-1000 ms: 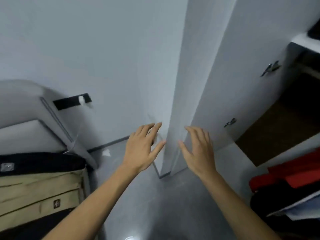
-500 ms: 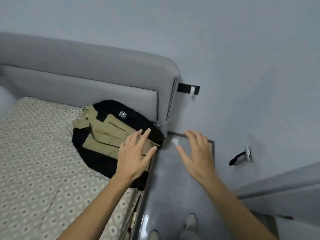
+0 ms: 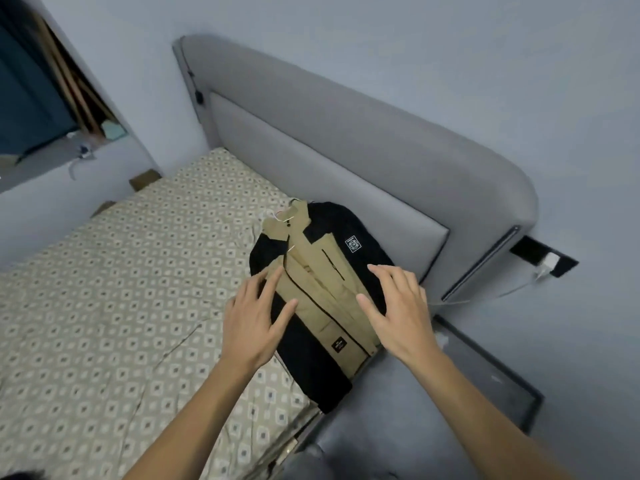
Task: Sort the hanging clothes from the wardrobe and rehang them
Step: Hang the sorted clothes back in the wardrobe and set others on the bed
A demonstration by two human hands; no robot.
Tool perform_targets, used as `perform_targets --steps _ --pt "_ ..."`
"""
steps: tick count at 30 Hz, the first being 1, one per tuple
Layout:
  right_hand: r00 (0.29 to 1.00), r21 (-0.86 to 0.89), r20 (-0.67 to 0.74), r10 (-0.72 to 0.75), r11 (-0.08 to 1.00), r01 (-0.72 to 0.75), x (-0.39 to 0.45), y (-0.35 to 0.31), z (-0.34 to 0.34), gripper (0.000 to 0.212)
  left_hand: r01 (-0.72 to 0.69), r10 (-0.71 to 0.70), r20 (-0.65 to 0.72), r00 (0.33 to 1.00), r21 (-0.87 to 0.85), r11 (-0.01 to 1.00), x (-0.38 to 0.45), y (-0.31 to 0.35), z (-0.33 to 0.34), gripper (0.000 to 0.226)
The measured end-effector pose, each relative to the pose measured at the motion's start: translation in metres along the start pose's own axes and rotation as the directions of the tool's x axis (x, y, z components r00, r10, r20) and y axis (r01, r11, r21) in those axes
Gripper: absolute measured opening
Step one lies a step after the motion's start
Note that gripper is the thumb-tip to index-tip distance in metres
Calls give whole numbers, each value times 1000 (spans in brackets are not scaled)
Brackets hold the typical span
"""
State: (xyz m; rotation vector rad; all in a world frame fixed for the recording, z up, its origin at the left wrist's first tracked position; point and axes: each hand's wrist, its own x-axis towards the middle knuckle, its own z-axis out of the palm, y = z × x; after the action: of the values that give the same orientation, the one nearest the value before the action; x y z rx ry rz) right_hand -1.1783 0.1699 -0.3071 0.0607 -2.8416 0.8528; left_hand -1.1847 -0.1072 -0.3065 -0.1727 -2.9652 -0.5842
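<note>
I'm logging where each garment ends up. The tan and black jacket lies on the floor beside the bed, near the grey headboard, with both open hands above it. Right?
Not quite. The head view shows the jacket lying on the patterned bed sheet, not on the floor. The rest holds: it is near the grey headboard, with the left hand and right hand open above it.

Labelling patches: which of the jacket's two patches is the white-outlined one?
The square patch on the black shoulder; the other patch, near the hem, is dark.

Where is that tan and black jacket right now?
In the head view the jacket lies flat on the patterned bed, at its right edge beside the grey headboard, under the person's two open hands.
</note>
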Motion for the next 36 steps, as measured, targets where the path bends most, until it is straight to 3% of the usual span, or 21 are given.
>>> perform_targets --steps 8,18,31,36 --pt "972 -7 171 -161 986 164 112 -15 64 53 247 -248 -25 969 -15 969 45 -76 18 72" --pt "920 -48 306 -245 961 272 257 9 114 57 370 -369 29 929 -17 929 153 -111 60 75" --pt "769 -84 601 -218 939 332 510 96 282 62 558 -535 276 799 -7 830 330 -186 222 88" --pt "689 -91 704 -171 941 327 549 107 368 70 630 -593 346 728 4 776 376 -223 285 73"
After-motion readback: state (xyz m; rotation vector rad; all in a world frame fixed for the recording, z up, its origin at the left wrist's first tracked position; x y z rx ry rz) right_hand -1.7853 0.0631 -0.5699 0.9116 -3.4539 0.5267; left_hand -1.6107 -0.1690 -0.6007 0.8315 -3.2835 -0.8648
